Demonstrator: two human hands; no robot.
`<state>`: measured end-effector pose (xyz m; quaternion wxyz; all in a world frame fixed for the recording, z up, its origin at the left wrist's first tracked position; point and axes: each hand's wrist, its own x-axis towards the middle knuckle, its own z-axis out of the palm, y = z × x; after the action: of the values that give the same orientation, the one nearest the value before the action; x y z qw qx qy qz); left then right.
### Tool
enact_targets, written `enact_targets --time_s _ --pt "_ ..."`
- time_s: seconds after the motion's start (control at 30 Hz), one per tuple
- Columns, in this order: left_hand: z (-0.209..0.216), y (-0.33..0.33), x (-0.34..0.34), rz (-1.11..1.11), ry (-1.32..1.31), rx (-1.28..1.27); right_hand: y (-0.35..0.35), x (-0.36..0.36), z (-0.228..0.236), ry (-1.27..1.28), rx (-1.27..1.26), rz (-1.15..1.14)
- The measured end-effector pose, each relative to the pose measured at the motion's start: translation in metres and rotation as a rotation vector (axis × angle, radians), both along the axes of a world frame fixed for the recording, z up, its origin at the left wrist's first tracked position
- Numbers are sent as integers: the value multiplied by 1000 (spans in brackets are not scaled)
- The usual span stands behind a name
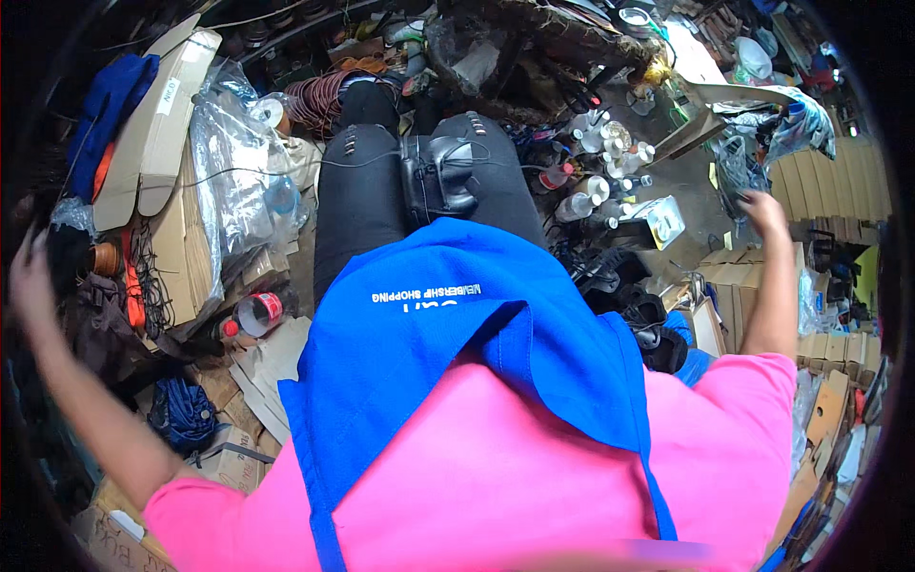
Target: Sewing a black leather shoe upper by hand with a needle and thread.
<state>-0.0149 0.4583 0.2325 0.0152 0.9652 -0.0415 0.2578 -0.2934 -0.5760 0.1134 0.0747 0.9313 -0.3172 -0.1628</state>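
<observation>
A black shoe (440, 177) rests on my lap between my knees, over black trousers. One thin dark thread (257, 174) runs from the shoe toward the left; a short loop of it lies at the shoe's right side. Both my arms are spread wide. My left hand (33, 281) is at the far left edge, smeared by motion, its grip unclear. Out to the right my right hand (765, 215) has its fingers closed, beside a dark plastic bag (736, 164); what they hold is too small to make out. A blue apron (419, 305) covers my front.
Plastic-wrapped cardboard (229, 181) stands left of my legs, near a bottle with a red label (257, 313). Several small bottles (599, 186) crowd the floor at the right, beside a white container (656, 223). Dark shoes (640, 315) lie near my right hip. Stacked cardboard (829, 181) is far right.
</observation>
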Motion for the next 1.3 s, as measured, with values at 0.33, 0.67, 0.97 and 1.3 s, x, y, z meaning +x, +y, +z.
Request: enact_targets --time_s 0.33,0.67,0.97,1.3 --pt "-201 -380 -84 -769 882 -713 372 124 -93 -564 883 670" --pt "-212 -242 -17 -344 607 -794 271 101 -95 -549 1110 47" --pt "-245 -195 0 -272 632 -826 256 90 -117 -485 1117 22" --pt "-187 -400 -3 -1036 827 -310 347 211 -61 -119 1047 677"
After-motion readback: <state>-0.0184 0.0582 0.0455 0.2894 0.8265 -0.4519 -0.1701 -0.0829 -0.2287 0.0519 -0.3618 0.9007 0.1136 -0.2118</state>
